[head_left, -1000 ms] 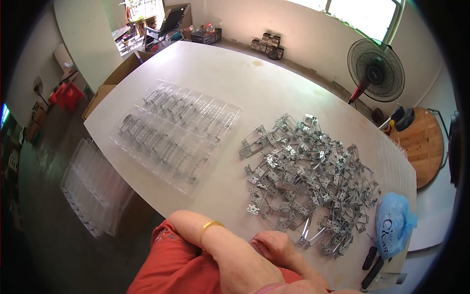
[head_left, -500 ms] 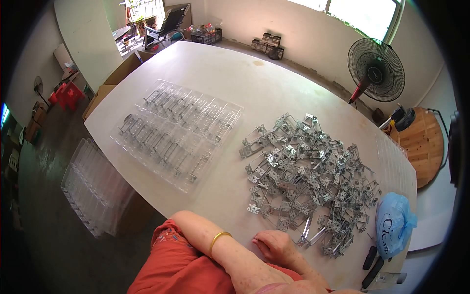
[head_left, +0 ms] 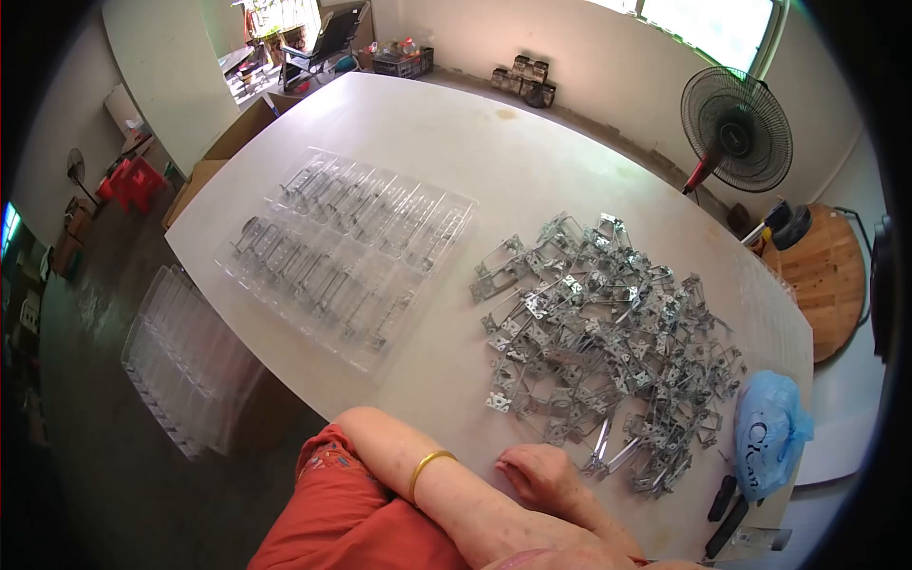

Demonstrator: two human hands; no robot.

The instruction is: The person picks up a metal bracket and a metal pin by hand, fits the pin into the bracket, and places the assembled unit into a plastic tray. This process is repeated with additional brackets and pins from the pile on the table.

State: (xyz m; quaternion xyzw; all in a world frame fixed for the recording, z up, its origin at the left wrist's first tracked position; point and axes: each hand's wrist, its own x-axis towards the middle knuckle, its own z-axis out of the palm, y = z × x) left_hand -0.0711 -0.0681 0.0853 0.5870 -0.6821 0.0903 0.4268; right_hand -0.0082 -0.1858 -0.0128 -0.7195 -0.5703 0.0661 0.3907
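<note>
My right hand (head_left: 543, 477) rests on the table near its front edge, fingers loosely curled in, with nothing visible in them. Just beyond it lies a big tangled heap of metal wire-and-plate brackets (head_left: 608, 351); the hand is beside the heap's lower left edge. My left forearm, with a gold bangle (head_left: 432, 465), crosses in front of my body, its elbow by the table edge. The left hand itself is out of sight past the bottom of the view. Further left on the table lies a clear plastic tray (head_left: 446, 214) with rows of metal parts in its slots.
A blue plastic bag (head_left: 768, 427) and black-handled tools (head_left: 727, 522) lie at the right table edge. Stacked clear trays (head_left: 185, 366) stand low at the left. A standing fan (head_left: 736, 133) and a round wooden board (head_left: 822, 280) are beyond the table (head_left: 418, 123).
The view has shifted slightly, so the table and its things appear a little further right. My right hand and left forearm keep nearly the same pose, and the brackets lie as before.
</note>
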